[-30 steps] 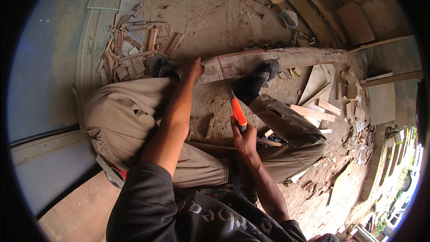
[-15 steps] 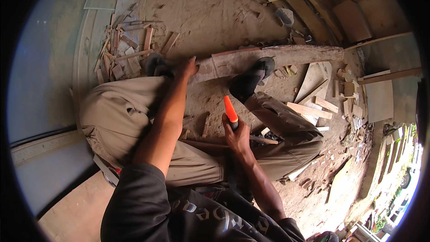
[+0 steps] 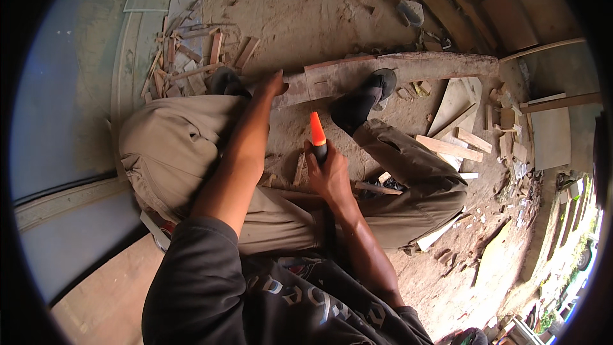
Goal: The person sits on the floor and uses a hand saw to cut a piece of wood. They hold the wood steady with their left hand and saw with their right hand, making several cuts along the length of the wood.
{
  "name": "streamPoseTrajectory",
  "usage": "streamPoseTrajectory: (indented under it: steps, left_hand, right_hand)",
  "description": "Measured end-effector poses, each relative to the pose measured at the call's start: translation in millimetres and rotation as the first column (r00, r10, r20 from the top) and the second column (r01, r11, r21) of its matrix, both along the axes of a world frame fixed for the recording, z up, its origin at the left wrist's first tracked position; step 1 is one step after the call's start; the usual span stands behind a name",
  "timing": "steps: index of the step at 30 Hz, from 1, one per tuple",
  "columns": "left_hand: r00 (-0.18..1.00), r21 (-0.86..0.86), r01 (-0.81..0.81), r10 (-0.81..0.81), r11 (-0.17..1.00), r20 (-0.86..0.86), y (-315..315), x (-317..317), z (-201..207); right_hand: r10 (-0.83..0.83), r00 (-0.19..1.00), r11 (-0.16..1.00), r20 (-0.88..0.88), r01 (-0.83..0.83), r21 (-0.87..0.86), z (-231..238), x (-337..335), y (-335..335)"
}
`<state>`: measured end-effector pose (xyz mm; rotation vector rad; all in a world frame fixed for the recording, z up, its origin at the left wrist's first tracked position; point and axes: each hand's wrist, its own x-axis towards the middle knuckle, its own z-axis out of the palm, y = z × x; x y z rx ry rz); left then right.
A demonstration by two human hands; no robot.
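A long, weathered wooden plank (image 3: 440, 65) lies across the floor in front of me, near my feet. My left hand (image 3: 274, 85) is closed at its left end, with some fingers out of sight. My right hand (image 3: 329, 172) is wrapped around the black part of a tool with a tapering bright orange end (image 3: 317, 129). The orange end points away from me, short of the plank; the rest of the tool is hidden by the hand, so its kind is unclear.
My legs in brown trousers (image 3: 408, 166) are spread either side of my hands; one dark shoe (image 3: 382, 83) touches the plank. Wood offcuts (image 3: 217, 48) are heaped far left, and more pieces (image 3: 450, 148) lie at right. A pale panel (image 3: 70, 102) stands along the left.
My right hand has moved a little forward and left with the orange-ended tool, which now points more upright. The left hand stays at the plank; the view has shifted slightly.
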<state>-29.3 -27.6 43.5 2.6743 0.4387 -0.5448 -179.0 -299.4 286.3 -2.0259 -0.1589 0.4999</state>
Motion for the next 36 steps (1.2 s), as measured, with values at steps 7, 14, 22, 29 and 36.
streamPoseTrajectory:
  steps: [7,14,22,29,36]
  left_hand:
    - [0.997,0.115,-0.027,0.019,0.993,0.072,-4,13,-5]
    - [0.993,0.006,-0.092,0.092,0.996,-0.073,23,45,-49]
    - [0.997,0.117,0.069,-0.065,0.991,-0.043,23,43,-45]
    - [0.973,-0.027,0.043,-0.048,0.999,-0.227,26,39,-40]
    - [0.994,0.053,0.083,-0.079,0.995,-0.073,2,33,-58]
  right_hand:
    - [0.002,0.998,1.0,0.065,-0.002,0.014,17,16,2]
    - [-0.051,0.977,0.998,0.205,0.044,0.037,-22,49,25]
    - [-0.052,0.993,0.998,0.104,0.056,-0.039,-33,20,4]
    - [-0.035,0.999,0.997,0.035,0.038,-0.063,-51,32,9]
    - [-0.117,0.983,0.983,0.144,0.135,-0.122,-77,63,28]
